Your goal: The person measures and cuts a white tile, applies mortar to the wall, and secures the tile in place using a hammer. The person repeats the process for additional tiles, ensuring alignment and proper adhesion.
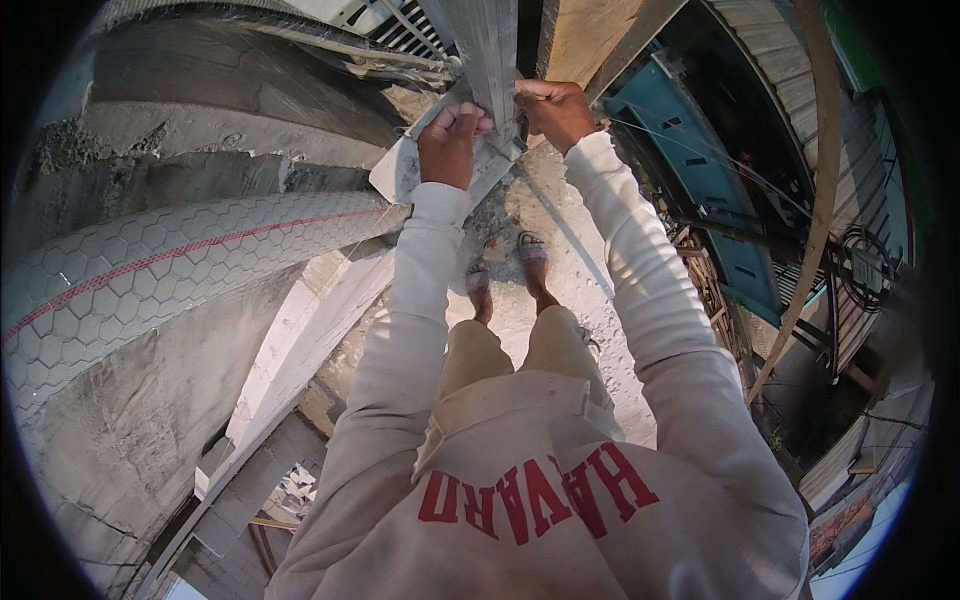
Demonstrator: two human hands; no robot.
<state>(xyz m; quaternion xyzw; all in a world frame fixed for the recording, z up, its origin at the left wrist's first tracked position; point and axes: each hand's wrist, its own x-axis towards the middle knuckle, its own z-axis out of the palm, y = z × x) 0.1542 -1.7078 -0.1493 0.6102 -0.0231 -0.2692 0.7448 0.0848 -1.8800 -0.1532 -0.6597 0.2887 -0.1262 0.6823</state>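
Observation:
A grey timber post rises at the top centre, between my two hands. My left hand is closed beside the post's left face, thumb and fingers curled together. Higher up, on the post's right side, my right hand is pinched against it, fingertips partly out of sight. I cannot make out what either hand holds. A pale block lies behind and below my left hand.
A long band of hexagonal mesh with a red line crosses the left, along concrete walls. My sandalled feet stand on rough pale ground. At right are blue panels, corrugated sheets, a long bent plank and a coiled cable.

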